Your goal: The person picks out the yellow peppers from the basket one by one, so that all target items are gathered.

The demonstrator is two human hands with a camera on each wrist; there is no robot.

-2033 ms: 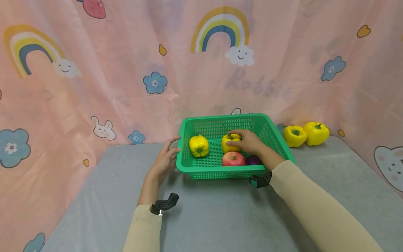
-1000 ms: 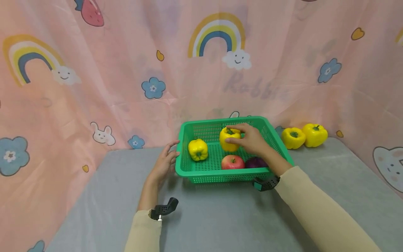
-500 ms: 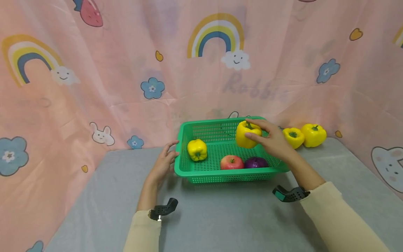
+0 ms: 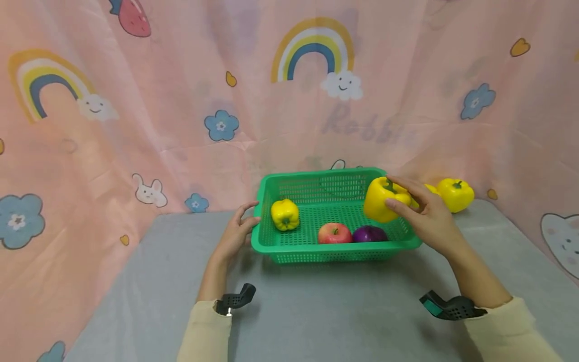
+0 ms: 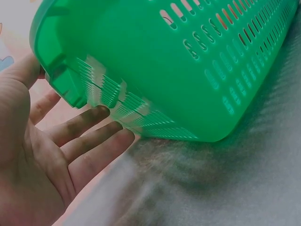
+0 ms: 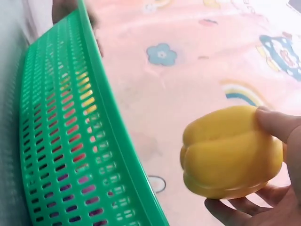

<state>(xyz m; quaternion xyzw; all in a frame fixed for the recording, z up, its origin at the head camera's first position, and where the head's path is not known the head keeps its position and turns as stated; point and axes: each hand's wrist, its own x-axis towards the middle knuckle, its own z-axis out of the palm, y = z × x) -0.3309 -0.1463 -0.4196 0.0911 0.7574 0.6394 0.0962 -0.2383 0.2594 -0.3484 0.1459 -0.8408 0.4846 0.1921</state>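
Observation:
My right hand point(image 4: 431, 218) grips a yellow bell pepper point(image 4: 379, 202) between thumb and fingers, raised above the right end of the green basket point(image 4: 325, 248). The right wrist view shows this pepper off the basket's rim, thumb on one side and fingers on the other. My left hand point(image 4: 232, 236) touches the basket's left end, its fingers nearly straight against the wall in the left wrist view. Inside the basket lie another yellow bell pepper point(image 4: 285, 215) at the left, a red apple point(image 4: 333, 234) and a round, shiny purple vegetable point(image 4: 369, 234) near the front wall.
On the grey table point(image 4: 316, 306), right of the basket, stands a yellow bell pepper point(image 4: 456, 195). Beside it another yellow pepper point(image 4: 432, 189) is mostly hidden behind my right hand. A pink printed curtain point(image 4: 181, 100) hangs behind the table.
My right hand has lifted the yellow bell pepper from the basket floor and carried it right, over the basket's right end. The left hand stays at the basket's left end.

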